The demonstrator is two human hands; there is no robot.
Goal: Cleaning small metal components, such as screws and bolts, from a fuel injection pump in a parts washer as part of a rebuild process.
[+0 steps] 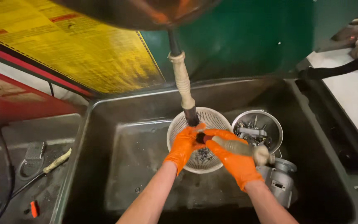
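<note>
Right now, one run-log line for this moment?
left hand: small part over white strainer | right hand: gripping brush | spout above | metal sieve beside

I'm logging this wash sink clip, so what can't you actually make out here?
Head view only:
- Small part between the left hand and right hand: covered by the orange gloves.
- Bits inside the white strainer: too small, partly behind the hands.
- Metal pieces in the steel bowl: too jumbled to identify.
- Dark object at top: cut off by the edge, blurred.

Premises: a mechanical workshop, at a parts-washing station. Evidence: deep, grime-stained grey metal wash basin (117,166); flexible beige solvent hose (183,81) hanging over it; round steel strainer of small metal parts (257,129); grey cast metal housing (280,178); yellow printed safety placard (75,41) on the raised lid.
</note>
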